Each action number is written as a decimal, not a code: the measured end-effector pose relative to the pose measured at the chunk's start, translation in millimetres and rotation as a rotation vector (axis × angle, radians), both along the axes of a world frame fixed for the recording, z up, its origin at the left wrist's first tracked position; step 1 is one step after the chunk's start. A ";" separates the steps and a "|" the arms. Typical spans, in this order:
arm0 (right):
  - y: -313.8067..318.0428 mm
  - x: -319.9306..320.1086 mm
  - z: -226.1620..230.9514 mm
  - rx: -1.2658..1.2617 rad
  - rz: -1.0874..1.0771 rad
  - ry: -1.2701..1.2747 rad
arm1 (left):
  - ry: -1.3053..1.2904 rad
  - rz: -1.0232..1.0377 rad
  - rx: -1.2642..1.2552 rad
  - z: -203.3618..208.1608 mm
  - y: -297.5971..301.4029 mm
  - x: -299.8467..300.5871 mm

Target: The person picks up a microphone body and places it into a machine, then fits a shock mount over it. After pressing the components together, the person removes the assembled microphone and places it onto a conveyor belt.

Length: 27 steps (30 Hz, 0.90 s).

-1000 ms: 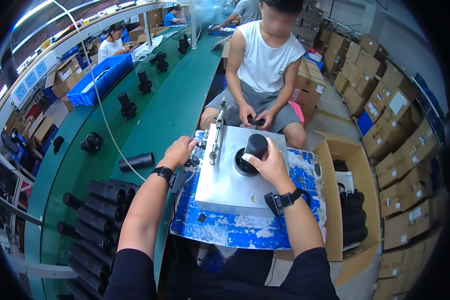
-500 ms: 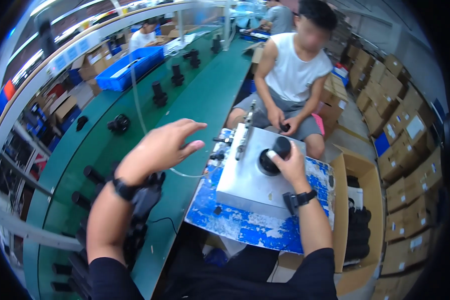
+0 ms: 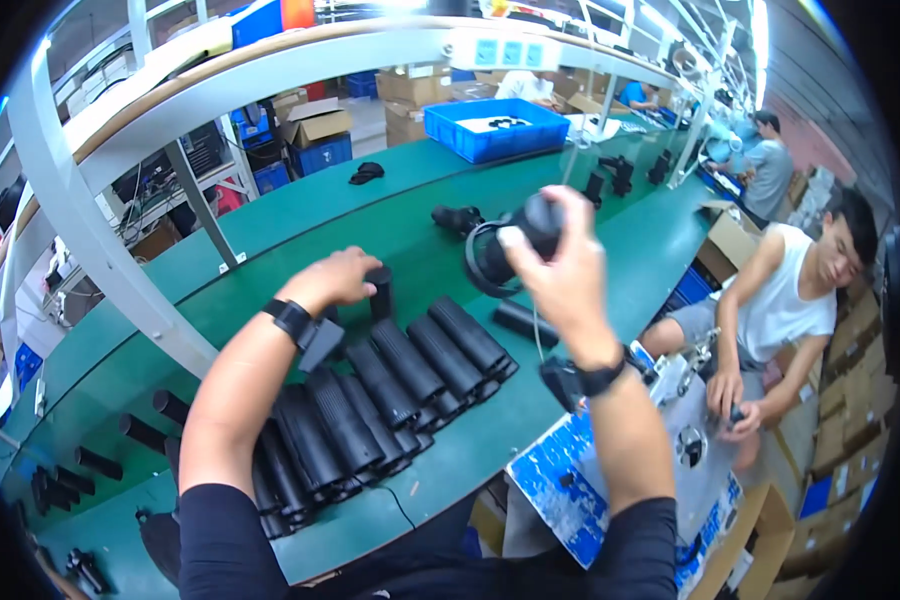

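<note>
My right hand (image 3: 573, 285) is raised over the green bench, closed around a black cylindrical part with a wide round collar (image 3: 485, 258). The part is tilted, its collar toward the left. My left hand (image 3: 338, 280) is at the far end of the rows of tubes, its fingers curled at the top of a black tube (image 3: 381, 297) that stands up there. Just nearer lie several ribbed black tubes (image 3: 400, 370), side by side and stacked. One more black tube (image 3: 526, 322) lies apart, below the held part.
A metal fixture (image 3: 660, 425) sits on a worn blue-and-white board (image 3: 560, 490) at right, by a seated co-worker (image 3: 770, 310). Small black assemblies (image 3: 457, 218) and a blue bin (image 3: 495, 145) stand beyond. A frame post (image 3: 120, 230) rises at left. A thin cable (image 3: 395, 500) crosses the bench.
The view has swung left toward the bench. My right hand has lifted the black part off the metal fixture and carried it over the bench. My left hand, open before, now grips a tube.
</note>
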State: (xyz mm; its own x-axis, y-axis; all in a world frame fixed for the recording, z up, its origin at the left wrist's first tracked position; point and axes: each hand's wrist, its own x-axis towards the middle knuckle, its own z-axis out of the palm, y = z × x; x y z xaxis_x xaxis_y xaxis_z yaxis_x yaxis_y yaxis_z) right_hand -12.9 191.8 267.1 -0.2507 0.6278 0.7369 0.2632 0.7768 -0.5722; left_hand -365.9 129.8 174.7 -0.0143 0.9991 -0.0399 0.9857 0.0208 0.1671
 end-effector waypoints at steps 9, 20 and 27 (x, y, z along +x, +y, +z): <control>116.2 -156.7 -164.9 -0.258 -0.041 -0.532 | 0.064 0.009 -0.026 -29.0 25.8 20.9; 61.6 -61.1 -116.7 -0.307 0.210 -0.381 | 0.058 -0.032 0.160 -45.9 48.6 28.4; -40.2 23.6 -82.4 -0.091 -0.073 0.019 | 0.105 -0.410 0.630 129.8 -47.5 208.6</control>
State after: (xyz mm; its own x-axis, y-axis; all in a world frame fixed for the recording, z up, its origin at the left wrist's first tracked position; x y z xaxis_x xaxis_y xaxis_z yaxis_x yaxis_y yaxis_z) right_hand 10.7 151.6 184.7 -0.1884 0.7082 0.6804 0.3059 0.7006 -0.6446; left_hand -157.3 82.3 304.4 0.3912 0.7585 0.5212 0.9053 -0.4192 -0.0694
